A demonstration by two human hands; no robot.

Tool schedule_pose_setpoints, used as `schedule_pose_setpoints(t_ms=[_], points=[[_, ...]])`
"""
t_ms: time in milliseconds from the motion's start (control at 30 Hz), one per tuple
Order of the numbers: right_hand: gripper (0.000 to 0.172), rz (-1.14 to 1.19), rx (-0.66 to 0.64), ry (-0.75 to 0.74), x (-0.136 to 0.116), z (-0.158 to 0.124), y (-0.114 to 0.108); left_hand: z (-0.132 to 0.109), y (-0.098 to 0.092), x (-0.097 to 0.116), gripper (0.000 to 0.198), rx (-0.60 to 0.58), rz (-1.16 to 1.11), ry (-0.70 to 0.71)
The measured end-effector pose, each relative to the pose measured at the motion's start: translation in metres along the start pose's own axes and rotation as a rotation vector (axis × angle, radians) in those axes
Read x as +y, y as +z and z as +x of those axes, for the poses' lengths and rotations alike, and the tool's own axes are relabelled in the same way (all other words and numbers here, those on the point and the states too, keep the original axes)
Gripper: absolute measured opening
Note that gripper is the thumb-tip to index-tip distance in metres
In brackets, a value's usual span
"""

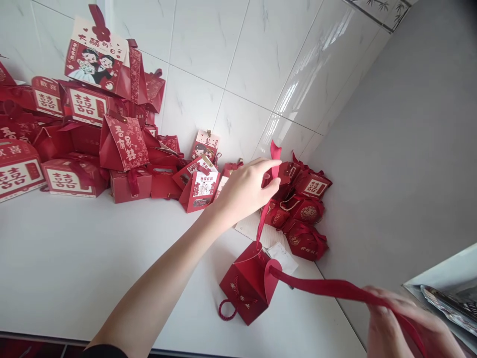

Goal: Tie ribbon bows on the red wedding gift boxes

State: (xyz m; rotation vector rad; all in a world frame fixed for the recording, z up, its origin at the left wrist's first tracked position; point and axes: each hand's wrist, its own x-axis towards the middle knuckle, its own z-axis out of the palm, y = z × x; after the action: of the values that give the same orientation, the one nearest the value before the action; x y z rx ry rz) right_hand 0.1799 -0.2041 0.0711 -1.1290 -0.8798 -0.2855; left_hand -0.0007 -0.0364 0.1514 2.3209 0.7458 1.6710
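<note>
A small red gift box [249, 288] stands on the white table, its flaps drawn up at the top. Gold characters and a twisted cord loop [227, 310] show on its front. A red satin ribbon [316, 284] runs through holes in the flaps, with one length leading up and the other to the right. My left hand [248, 186] pinches the upper length between thumb and fingers, above the box. At the lower right, my right hand [406, 320] grips the other length, which trails past the fingers. Part of that hand lies outside the frame.
Red gift boxes [74, 174] are piled along the tiled wall [208, 59] at the left. More red boxes [306, 238] are stacked in the corner behind my left hand. A small clear packet [283, 257] and lined paper [249, 229] lie behind the box. A grey wall [402, 149] rises at the right.
</note>
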Motion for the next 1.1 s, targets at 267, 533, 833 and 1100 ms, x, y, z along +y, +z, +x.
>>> schedule_pose_setpoints(t_ms=[267, 533, 833, 1100], points=[[0.018, 0.352, -0.315, 0.216, 0.000, 0.036, 0.068, 0.000, -0.008, 0.004, 0.013, 0.148, -0.090, 0.067], [0.021, 0.632, -0.514, 0.348, -0.016, 0.046, 0.132, -0.001, -0.012, 0.008, 0.013, 0.214, -0.059, 0.072], [0.016, 0.868, -0.672, 0.398, -0.028, 0.038, 0.159, -0.005, -0.019, 0.029, 0.033, 0.183, -0.286, -0.111], [0.014, 0.871, -0.692, 0.406, -0.026, 0.044, 0.147, -0.002, -0.020, 0.020, 0.007, 0.078, -0.229, -0.202]])
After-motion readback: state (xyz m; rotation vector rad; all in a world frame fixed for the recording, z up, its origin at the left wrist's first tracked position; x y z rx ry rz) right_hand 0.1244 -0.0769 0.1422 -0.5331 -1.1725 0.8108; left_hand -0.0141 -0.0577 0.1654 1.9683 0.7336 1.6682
